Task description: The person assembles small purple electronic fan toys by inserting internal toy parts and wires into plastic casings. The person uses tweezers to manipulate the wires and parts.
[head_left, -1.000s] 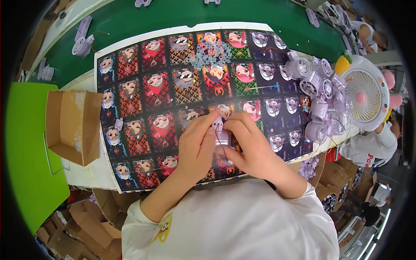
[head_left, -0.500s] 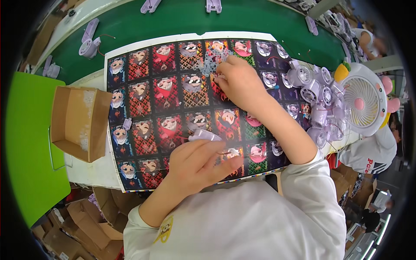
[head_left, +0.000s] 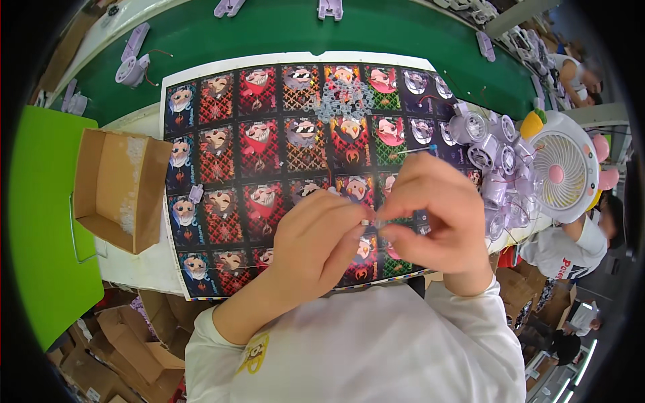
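Near the front middle of the printed sheet, my left hand (head_left: 319,235) is closed, with a small white plug (head_left: 365,222) showing at its fingertips. Thumb and forefinger of my right hand (head_left: 437,215) pinch a small clear plastic piece (head_left: 379,224) right beside that plug. My left fingers hide whatever else lies beneath them. Farther back on the sheet sits a loose pile of small translucent pieces (head_left: 346,97). A thin pale rod (head_left: 408,152) shows just beyond my right hand; whether the hand touches it I cannot tell.
Purple fan housings with wires (head_left: 494,144) crowd the right side, beside a white desk fan (head_left: 561,164). An open cardboard box (head_left: 104,181) stands at left, next to a green panel (head_left: 50,221). Beyond the sheet runs a green belt (head_left: 269,33) carrying several purple parts.
My right hand has come back from the translucent pile to my left hand, pinching a clear piece. My left hand has turned inward and closed; the purple part under it is now hidden.
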`<state>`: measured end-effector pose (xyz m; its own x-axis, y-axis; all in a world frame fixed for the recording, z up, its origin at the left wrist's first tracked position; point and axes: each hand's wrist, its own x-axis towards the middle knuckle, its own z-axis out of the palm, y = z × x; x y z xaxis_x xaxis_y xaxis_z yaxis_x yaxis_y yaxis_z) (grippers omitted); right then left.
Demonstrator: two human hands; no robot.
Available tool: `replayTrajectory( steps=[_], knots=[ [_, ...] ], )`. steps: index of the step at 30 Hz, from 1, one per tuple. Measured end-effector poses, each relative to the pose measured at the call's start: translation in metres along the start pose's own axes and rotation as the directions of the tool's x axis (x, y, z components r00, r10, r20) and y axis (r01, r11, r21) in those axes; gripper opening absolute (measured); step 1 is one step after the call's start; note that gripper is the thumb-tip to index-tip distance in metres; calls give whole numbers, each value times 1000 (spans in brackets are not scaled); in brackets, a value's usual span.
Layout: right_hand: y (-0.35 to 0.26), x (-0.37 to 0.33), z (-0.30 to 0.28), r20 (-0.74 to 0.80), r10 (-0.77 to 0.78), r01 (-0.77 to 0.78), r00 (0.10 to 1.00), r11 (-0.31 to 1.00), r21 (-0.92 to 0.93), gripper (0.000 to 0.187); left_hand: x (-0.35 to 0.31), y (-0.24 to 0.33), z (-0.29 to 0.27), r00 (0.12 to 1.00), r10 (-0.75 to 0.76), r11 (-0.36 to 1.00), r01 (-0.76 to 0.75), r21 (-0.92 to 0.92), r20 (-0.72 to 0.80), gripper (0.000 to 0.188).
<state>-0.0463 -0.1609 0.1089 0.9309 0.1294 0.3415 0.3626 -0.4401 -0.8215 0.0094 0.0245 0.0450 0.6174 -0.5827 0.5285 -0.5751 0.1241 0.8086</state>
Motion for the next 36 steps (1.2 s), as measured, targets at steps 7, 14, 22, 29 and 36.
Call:
replayTrajectory(
  steps=[7, 14, 22, 29, 36],
  knots=[
    [-10, -13, 5, -38, 63, -68, 997, 983, -170, 23, -2, -6, 10, 997, 77, 996, -75, 50, -31, 24],
    [-6, -25, 8, -66, 190, -194, 979, 979, -60, 23, -6, -11, 12, 971, 238, 951, -228, 209, -24, 27],
    [-7, -27, 9, -36, 232, -235, 972, 965, -113, 13, -6, -10, 16, 942, 329, 888, -330, 319, 60, 26],
    [26, -51, 20, -287, 539, -303, 792, 754, 583, 10, -9, -34, 31, 987, -146, 945, 117, 305, 73, 25],
    [48, -55, 48, -222, 514, -399, 828, 820, 411, 20, -13, -43, 30, 950, -280, 958, 269, 96, 140, 31]
  ],
)
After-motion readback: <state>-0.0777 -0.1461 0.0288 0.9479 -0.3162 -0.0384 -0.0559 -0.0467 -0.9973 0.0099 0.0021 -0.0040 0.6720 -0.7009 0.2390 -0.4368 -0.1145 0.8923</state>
